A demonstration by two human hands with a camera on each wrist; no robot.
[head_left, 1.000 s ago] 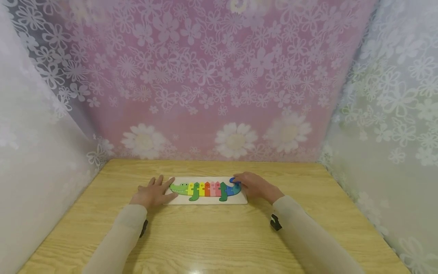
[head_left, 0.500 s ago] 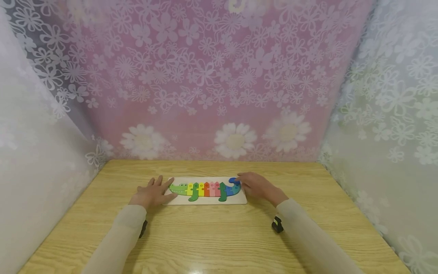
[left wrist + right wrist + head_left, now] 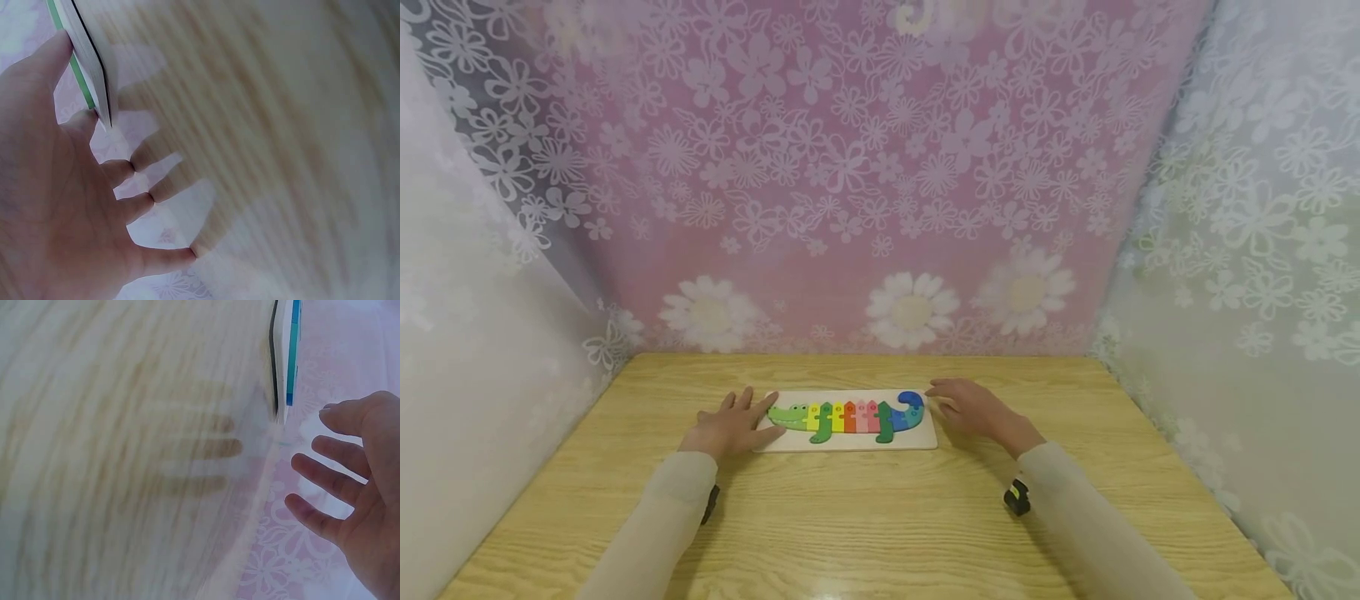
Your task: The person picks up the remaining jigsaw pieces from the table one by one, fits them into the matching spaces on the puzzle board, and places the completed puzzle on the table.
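A crocodile puzzle (image 3: 850,418) of colourful interlocking pieces lies on a pale rectangular board (image 3: 850,444) on the table. Its head points left, and its blue tail piece (image 3: 911,399) curls up at the right end. My left hand (image 3: 724,427) is spread at the board's left end, thumb and index finger on the board and the other fingertips down on the table, as the left wrist view shows. Just off the board's right end, my right hand (image 3: 973,408) hovers with relaxed, parted fingers. In the right wrist view nothing is between those fingers (image 3: 325,475).
The wood-grain table (image 3: 865,525) is walled in by flowered cloth: a pink sheet (image 3: 850,167) behind, pale ones at the left and right (image 3: 1240,275). Dark straps (image 3: 1017,497) sit at both wrists.
My right hand has let go of the tail piece and drawn back to the right, leaving the whole tail visible. My left hand has stayed at the board's left end.
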